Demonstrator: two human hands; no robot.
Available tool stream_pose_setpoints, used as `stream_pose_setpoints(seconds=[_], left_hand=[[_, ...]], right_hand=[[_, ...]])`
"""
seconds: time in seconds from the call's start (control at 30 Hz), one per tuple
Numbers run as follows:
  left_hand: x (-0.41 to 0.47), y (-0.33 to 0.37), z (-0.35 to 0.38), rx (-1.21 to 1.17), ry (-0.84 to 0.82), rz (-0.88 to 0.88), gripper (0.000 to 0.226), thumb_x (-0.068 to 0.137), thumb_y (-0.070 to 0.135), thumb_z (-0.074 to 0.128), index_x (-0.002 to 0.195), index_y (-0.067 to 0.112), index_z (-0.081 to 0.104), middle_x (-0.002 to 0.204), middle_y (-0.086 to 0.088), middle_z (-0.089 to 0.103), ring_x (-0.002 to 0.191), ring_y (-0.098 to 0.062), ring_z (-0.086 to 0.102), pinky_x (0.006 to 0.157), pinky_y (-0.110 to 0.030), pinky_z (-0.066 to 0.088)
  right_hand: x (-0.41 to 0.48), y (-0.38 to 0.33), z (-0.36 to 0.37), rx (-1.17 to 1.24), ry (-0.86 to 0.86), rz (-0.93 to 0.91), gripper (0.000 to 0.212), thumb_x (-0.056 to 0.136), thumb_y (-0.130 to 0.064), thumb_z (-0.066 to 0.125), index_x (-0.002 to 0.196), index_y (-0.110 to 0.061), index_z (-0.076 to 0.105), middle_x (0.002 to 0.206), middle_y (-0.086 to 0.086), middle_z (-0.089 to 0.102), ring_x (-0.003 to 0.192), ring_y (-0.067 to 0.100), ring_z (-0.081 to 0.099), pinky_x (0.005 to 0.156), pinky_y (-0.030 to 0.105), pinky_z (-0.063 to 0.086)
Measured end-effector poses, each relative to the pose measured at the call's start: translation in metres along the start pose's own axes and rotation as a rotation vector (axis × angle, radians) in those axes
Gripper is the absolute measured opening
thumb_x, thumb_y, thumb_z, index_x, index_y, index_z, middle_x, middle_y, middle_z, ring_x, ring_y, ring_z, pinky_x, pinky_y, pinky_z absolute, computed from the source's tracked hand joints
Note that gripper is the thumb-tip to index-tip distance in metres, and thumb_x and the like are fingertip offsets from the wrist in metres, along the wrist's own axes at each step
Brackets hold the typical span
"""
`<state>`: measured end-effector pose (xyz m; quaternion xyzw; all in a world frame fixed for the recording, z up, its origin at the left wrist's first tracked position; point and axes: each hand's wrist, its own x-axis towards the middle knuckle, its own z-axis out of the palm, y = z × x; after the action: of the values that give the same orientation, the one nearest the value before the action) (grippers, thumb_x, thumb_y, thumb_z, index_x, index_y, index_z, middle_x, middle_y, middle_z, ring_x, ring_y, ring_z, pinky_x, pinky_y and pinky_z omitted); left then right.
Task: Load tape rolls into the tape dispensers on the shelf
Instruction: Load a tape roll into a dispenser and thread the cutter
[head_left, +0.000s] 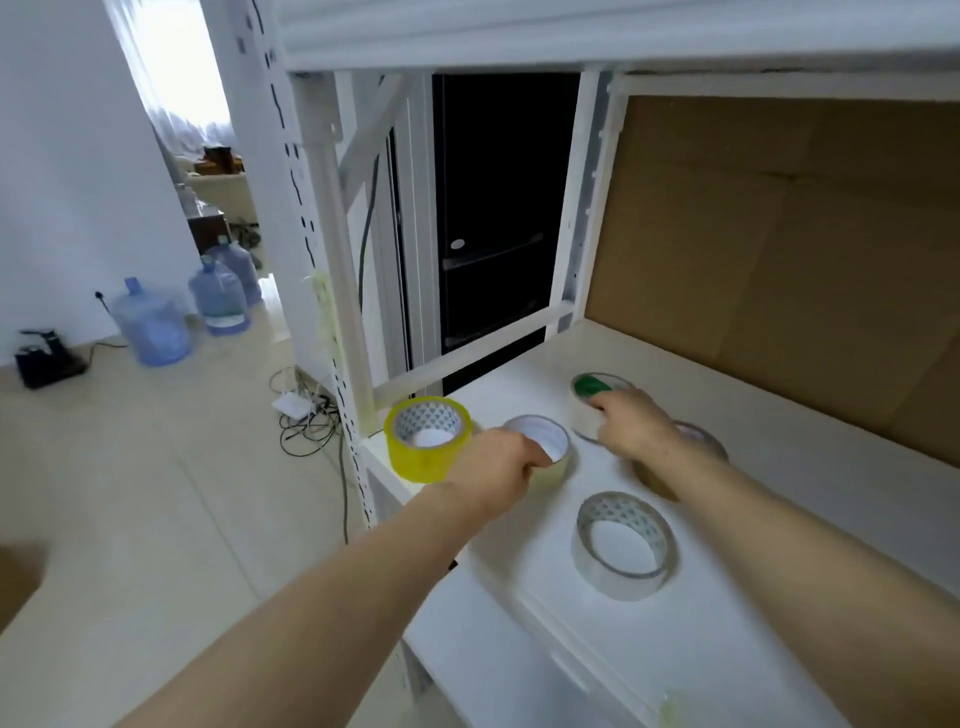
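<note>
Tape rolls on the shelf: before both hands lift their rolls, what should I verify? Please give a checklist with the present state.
1. Left hand grips the pale roll, fingers hooked over its rim: ok.
2. Right hand holds the green-core roll at its rim: ok.
3. Yellow roll clear of the left hand: not ok; it stands beside that hand at the edge of the shelf and might be knocked.
4. Brown roll free of the right wrist: cannot tell; the wrist hides part of it.
5. Clear roll apart from both hands: ok.
6. Dispenser ready in view: not ok; none is visible.
</note>
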<state>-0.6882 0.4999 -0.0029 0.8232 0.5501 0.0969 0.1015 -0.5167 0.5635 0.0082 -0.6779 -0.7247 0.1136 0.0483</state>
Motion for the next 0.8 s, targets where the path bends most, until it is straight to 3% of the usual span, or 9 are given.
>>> stream_pose_setpoints(seconds=[0.1,0.2,0.3,0.4,0.5,0.57,0.6,0.67,0.8], left_hand=[[0.001,-0.020,-0.009,-0.083,0.055,0.014,0.053,0.079,0.030,0.042,0.128,0.016,0.058,0.129,-0.010,0.060,0.122,-0.026,0.049,0.097,-0.033,0.042],[-0.002,-0.048,-0.022,0.024,0.206,-0.068,0.059,0.080,0.039,0.047,0.135,0.017,0.043,0.133,-0.005,0.049,0.125,-0.024,0.041,0.098,-0.033,0.038],[-0.009,-0.072,-0.025,0.089,0.035,-0.226,0.072,0.078,0.045,0.061,0.137,0.013,0.034,0.132,-0.007,0.045,0.125,-0.027,0.042,0.102,-0.036,0.035],[-0.017,-0.093,-0.021,0.144,-0.058,-0.187,0.043,0.084,0.025,0.055,0.126,0.015,0.051,0.124,-0.006,0.059,0.119,-0.027,0.051,0.104,-0.037,0.032],[-0.017,-0.106,-0.033,-0.161,0.115,-0.131,0.025,0.087,0.012,0.050,0.109,0.012,0.064,0.101,-0.010,0.068,0.102,-0.034,0.060,0.086,-0.035,0.044],[-0.021,-0.104,-0.048,-0.555,0.189,-0.126,0.011,0.088,0.007,0.053,0.083,0.011,0.062,0.069,0.001,0.065,0.078,-0.032,0.059,0.068,-0.032,0.042],[-0.023,-0.097,-0.054,-0.774,0.181,-0.127,0.012,0.089,0.004,0.054,0.081,0.010,0.060,0.064,0.006,0.063,0.073,-0.027,0.057,0.066,-0.030,0.041],[-0.032,-0.073,-0.065,-1.091,0.109,-0.069,0.007,0.090,0.001,0.054,0.094,0.004,0.059,0.077,0.000,0.063,0.077,-0.019,0.058,0.071,-0.026,0.045],[-0.057,0.001,-0.063,-1.298,-0.094,0.131,0.013,0.090,-0.002,0.053,0.101,0.004,0.059,0.084,-0.007,0.062,0.071,-0.012,0.059,0.058,-0.011,0.047]], right_hand=[[0.009,0.001,0.008,-0.048,-0.110,0.071,0.047,0.091,-0.007,0.042,0.138,-0.007,0.041,0.141,0.015,0.045,0.127,0.031,0.045,0.103,0.031,0.038],[0.007,-0.005,0.004,-0.064,-0.062,0.091,0.051,0.088,-0.005,0.044,0.139,-0.006,0.039,0.141,0.017,0.044,0.127,0.032,0.044,0.103,0.033,0.041],[-0.006,-0.023,-0.003,-0.006,0.070,0.084,0.055,0.082,-0.003,0.047,0.137,-0.008,0.042,0.139,0.015,0.045,0.127,0.033,0.041,0.104,0.035,0.040],[-0.028,-0.047,0.001,0.102,0.143,0.107,0.050,0.082,-0.001,0.049,0.131,-0.006,0.049,0.137,0.016,0.050,0.126,0.032,0.046,0.105,0.036,0.040],[-0.060,-0.065,0.002,0.259,0.233,0.129,0.048,0.086,-0.002,0.049,0.133,-0.011,0.050,0.137,0.009,0.053,0.126,0.025,0.048,0.105,0.030,0.038],[-0.086,-0.078,-0.001,0.500,0.326,0.172,0.042,0.087,0.002,0.048,0.127,-0.008,0.055,0.129,0.009,0.059,0.117,0.022,0.055,0.098,0.026,0.041],[-0.100,-0.083,-0.003,0.667,0.363,0.202,0.038,0.088,0.004,0.048,0.123,-0.006,0.058,0.125,0.011,0.061,0.112,0.021,0.057,0.094,0.025,0.042],[-0.129,-0.090,-0.009,0.967,0.401,0.239,0.031,0.088,0.004,0.054,0.118,-0.004,0.060,0.117,0.014,0.065,0.100,0.018,0.060,0.087,0.024,0.047],[-0.188,-0.084,-0.017,1.182,0.472,0.237,0.032,0.086,-0.008,0.064,0.117,-0.004,0.061,0.100,0.002,0.066,0.082,0.004,0.061,0.067,0.005,0.047]])
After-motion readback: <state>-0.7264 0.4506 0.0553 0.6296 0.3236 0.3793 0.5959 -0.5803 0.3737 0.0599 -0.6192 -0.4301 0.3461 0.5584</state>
